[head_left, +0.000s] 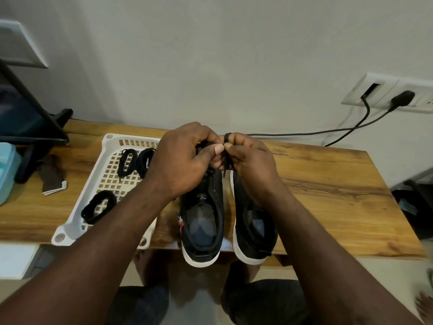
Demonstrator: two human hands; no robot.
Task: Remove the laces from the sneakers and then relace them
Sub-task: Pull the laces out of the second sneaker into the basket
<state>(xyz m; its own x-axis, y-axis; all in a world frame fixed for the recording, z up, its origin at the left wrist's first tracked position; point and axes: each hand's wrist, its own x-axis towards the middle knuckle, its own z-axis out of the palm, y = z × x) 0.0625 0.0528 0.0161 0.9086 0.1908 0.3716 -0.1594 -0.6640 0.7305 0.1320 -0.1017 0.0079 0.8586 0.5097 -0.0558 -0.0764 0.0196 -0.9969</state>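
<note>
Two black sneakers sit side by side on a wooden table [328, 184] with a warm, streaked grain. Their toes point to the wall and their white rubber heels hang just past the near edge. The left sneaker [202, 221] shows a matte upper, a row of small round eyelets along one flap and a smooth dark insole. The right sneaker [251, 228] is partly hidden under the forearm. Over the toes the two hands meet. The left hand [185, 158] has its fingers curled, and its thumb tip pinches a flat black lace [225, 164]. The right hand [249, 160] is curled too; it pinches the same lace, which is looped once round its forefinger, and a short end dangles between the shoes. To the left lies a white plastic tray [109, 139], a rectangle with rounded corners and a square-holed grid floor. It holds three coiled laces [127, 161], each wound into a loose oval. Left of the tray are a folded brown cloth [52, 177] and a pale blue box [5, 170]. On the wall to the right, a white plate [386, 90] takes a black plug [401, 99], and its thin cable [304, 132] trails down to the table.
</note>
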